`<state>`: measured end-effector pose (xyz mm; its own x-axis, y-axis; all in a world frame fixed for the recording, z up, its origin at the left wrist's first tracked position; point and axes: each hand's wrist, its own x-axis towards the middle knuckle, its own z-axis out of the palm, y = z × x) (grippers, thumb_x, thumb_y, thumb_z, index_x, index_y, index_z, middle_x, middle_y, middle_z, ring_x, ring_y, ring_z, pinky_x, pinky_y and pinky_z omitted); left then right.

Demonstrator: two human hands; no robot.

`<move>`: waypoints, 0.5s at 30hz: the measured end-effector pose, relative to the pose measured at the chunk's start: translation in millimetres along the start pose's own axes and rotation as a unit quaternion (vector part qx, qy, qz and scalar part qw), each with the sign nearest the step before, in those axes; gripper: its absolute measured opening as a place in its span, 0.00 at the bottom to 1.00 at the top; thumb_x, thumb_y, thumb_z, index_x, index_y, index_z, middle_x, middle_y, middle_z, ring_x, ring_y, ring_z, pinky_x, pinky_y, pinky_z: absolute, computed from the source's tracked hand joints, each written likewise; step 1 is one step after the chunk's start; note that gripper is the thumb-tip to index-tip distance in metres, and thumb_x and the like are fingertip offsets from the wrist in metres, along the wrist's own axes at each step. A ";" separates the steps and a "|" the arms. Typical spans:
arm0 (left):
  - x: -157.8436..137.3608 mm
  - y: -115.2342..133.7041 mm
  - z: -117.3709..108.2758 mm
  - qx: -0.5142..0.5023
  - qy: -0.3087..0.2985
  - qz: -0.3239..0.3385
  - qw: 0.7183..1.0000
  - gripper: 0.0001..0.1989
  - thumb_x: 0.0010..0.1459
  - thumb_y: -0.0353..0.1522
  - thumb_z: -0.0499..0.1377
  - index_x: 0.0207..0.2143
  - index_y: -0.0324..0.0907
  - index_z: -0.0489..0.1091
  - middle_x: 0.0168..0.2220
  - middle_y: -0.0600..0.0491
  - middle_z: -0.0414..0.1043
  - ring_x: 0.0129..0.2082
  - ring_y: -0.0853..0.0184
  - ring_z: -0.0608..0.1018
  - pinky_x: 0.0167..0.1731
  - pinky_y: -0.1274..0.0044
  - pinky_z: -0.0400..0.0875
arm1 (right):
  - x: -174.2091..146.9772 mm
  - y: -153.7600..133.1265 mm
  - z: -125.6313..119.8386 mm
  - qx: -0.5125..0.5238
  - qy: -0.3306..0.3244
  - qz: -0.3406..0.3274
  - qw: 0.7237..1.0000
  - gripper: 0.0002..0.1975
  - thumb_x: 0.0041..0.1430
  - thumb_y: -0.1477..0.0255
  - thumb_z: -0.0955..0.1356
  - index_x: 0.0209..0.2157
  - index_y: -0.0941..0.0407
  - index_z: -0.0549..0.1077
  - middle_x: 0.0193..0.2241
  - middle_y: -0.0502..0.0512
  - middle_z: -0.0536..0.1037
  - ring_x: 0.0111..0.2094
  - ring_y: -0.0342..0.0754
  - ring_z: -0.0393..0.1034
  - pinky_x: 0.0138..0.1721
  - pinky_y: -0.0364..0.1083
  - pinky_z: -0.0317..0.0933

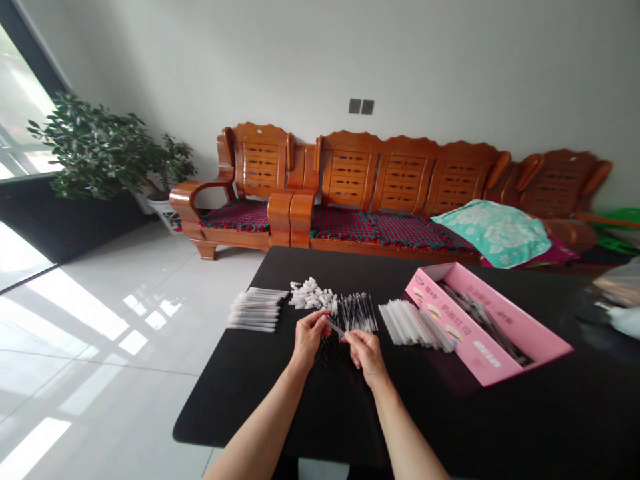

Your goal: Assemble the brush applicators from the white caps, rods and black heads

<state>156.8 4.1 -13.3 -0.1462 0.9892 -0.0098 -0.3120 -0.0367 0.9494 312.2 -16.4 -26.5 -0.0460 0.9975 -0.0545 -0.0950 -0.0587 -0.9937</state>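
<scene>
Between my two hands a slim, pale pen barrel (335, 325) is held at a slant. My left hand (309, 337) pinches its upper left end, and my right hand (367, 352) grips the lower right end. Just beyond them lie small white pen caps (311, 293) in a heap and a row of dark, thin pen refills (357, 312). Small black parts (326, 352) are piled under my hands, partly hidden. Translucent tubes (413, 323) lie stacked to the right. Off to the left is a stack of pale pens (255, 310).
On the right of the black table (235, 393) stands a pink box (463, 350) with dark thin items inside. A plastic bag (623, 300) is at the far right edge. Behind are a wooden sofa (350, 173) with a turquoise pillow (497, 230) and a potted plant (105, 147).
</scene>
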 end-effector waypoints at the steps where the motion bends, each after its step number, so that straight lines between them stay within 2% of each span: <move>1: 2.6 2.7 -6.0 0.010 0.011 0.006 1.000 0.23 0.48 0.43 0.66 0.39 0.33 0.79 0.22 0.53 0.72 0.20 0.72 0.71 0.23 0.79 0.68 | -0.4 -0.5 0.0 0.003 -0.003 -0.002 1.000 0.20 0.55 0.55 0.70 0.25 0.59 0.74 0.08 0.41 0.58 0.10 0.36 0.48 0.11 0.38 0.40; 5: 19.7 21.7 -49.2 0.042 0.115 0.040 0.992 0.24 0.46 0.43 0.66 0.39 0.33 0.79 0.21 0.53 0.72 0.21 0.72 0.71 0.24 0.79 0.67 | -0.7 -1.4 -1.9 0.036 -0.001 0.001 0.999 0.22 0.57 0.52 0.68 0.30 0.60 0.74 0.11 0.44 0.65 0.12 0.39 0.55 0.12 0.39 0.46; 10: 43.2 49.1 -133.7 0.115 0.282 0.109 0.946 0.23 0.46 0.43 0.63 0.40 0.35 0.78 0.23 0.54 0.73 0.22 0.70 0.73 0.25 0.78 0.69 | -1.2 -1.1 -2.6 0.048 -0.002 -0.001 0.999 0.22 0.56 0.53 0.70 0.33 0.61 0.75 0.12 0.46 0.67 0.13 0.40 0.59 0.13 0.39 0.48; 13: 50.3 54.9 -175.1 0.152 0.364 0.093 0.914 0.23 0.47 0.42 0.60 0.40 0.35 0.78 0.23 0.53 0.74 0.22 0.68 0.76 0.26 0.77 0.71 | -1.4 -1.1 -1.7 0.045 -0.004 -0.003 0.999 0.21 0.56 0.54 0.70 0.32 0.61 0.75 0.12 0.45 0.67 0.13 0.40 0.58 0.13 0.38 0.47; 15: 52.2 54.1 -192.0 0.177 0.383 0.074 0.904 0.23 0.47 0.42 0.59 0.40 0.35 0.77 0.23 0.52 0.75 0.24 0.65 0.78 0.28 0.75 0.73 | -1.3 -1.0 -1.6 0.042 -0.003 -0.002 0.999 0.21 0.56 0.54 0.70 0.32 0.61 0.75 0.12 0.45 0.67 0.13 0.40 0.58 0.13 0.38 0.47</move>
<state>-47.9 26.5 -22.8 -0.8106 0.5843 0.0391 0.0633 0.0209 0.9978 314.0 -17.5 -25.6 -0.0521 0.9975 -0.0488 -0.1781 -0.0573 -0.9823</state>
